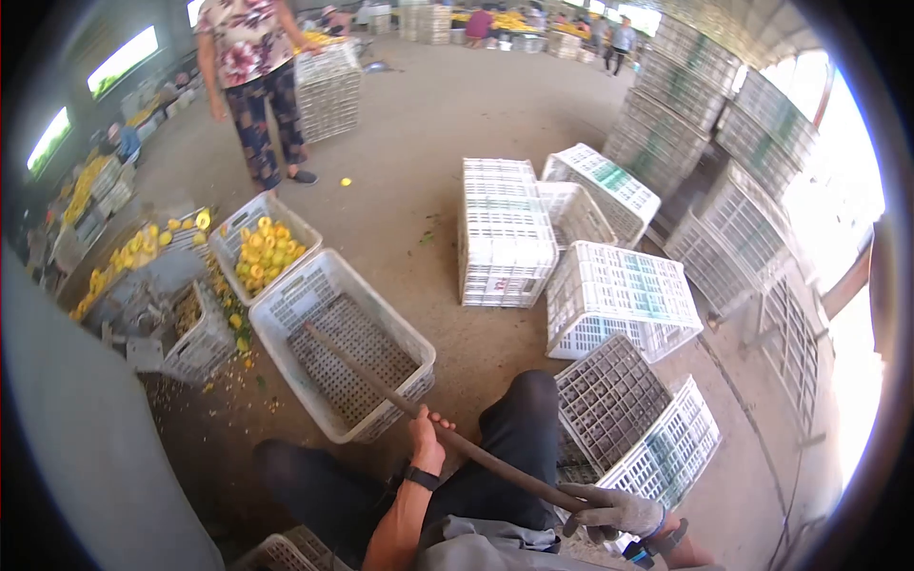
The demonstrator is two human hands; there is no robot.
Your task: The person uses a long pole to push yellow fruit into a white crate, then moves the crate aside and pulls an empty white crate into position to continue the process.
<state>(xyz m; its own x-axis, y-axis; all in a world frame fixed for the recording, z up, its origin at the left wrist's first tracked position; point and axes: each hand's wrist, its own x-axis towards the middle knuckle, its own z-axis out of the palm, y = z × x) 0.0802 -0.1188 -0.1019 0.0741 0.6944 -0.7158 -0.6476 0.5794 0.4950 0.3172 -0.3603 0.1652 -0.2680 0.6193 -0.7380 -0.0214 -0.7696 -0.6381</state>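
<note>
A long wooden pole (486,460) slants across my lap, its far end reaching over the plastic crate (419,360) in front of me. My left hand (430,438), bare and with a dark band at the wrist, is closed around the pole near the crate's close rim. My right hand (617,511) wears a grey glove and grips the pole's near end, fingers partly wrapped over it. Inside that crate only its slatted floor shows. Touching its far side is a smaller white crate (309,238) holding yellow fruit (265,255).
White crates (509,233) lie at odd angles on the right, one (666,447) beside my knee. Tall crate stacks (671,90) rise behind them. On the left are a metal machine (143,319) and floor scraps. A person (252,86) stands ahead by stacked crates (328,90).
</note>
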